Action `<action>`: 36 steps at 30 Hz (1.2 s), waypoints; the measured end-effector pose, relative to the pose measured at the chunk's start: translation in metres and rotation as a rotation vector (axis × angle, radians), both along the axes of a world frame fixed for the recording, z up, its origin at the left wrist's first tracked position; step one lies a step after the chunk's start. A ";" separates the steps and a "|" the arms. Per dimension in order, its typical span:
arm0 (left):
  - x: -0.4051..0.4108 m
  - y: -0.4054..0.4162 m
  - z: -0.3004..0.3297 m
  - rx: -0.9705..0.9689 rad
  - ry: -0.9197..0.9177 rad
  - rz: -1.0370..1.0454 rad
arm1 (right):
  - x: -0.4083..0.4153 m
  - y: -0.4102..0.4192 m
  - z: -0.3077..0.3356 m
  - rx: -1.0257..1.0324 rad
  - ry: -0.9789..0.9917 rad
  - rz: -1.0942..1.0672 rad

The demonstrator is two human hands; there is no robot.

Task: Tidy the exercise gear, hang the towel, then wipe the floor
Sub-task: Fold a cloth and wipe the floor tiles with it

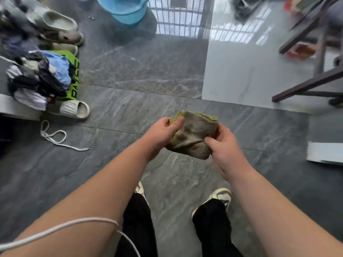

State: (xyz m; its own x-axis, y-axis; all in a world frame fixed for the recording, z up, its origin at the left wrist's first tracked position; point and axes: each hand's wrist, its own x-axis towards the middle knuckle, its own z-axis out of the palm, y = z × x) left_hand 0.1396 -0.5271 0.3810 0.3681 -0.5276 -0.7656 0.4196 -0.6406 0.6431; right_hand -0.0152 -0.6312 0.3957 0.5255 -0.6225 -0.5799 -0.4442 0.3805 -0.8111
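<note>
Both hands, left (161, 134) and right (223, 145), grip a folded rag (194, 134), fingers curled round opposite ends. Likely soft, light, limp; best held by its edges.

Stained rough terry cloth (193, 135), glossy grey stone-look floor tiles (130, 75), smooth plastic bucket (126, 8)

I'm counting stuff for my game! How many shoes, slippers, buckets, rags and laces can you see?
Sneakers on the feet: 2
Slippers: 4, one near the lace, three stacked further back
Bucket: 1
Rag: 1, held by left hand and right hand
Lace: 1
Total: 9
</note>
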 end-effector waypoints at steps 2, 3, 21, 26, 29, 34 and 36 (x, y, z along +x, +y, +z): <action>-0.005 -0.011 0.080 -0.004 -0.033 -0.010 | -0.011 -0.004 0.085 -0.137 0.062 0.090; -0.008 -0.016 0.118 -0.036 -0.058 -0.012 | -0.016 -0.005 0.126 -0.183 0.082 0.119; -0.188 -0.048 0.519 -0.687 -0.283 -0.706 | -0.202 0.088 0.489 -0.412 -0.013 -0.842; -0.313 -0.033 0.533 -0.853 -0.545 -0.809 | -0.276 0.137 0.514 -0.699 0.182 -1.256; -0.384 -0.021 0.529 -0.904 -0.610 -0.957 | -0.336 0.165 0.518 -0.791 0.311 -1.442; -0.512 0.014 0.527 -1.014 -0.548 -1.198 | -0.450 0.216 0.504 -0.576 0.287 -1.810; -0.570 0.033 0.526 -1.009 -0.469 -1.281 | -0.506 0.246 0.496 -0.405 0.202 -1.855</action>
State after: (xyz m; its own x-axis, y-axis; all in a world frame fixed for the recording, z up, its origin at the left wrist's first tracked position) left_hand -0.4299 -0.4938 0.9067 -0.5694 -0.8182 0.0794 -0.3351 0.3192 0.8865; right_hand -0.5211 -0.3850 0.8912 -0.9121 -0.3363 -0.2346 0.1546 0.2480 -0.9564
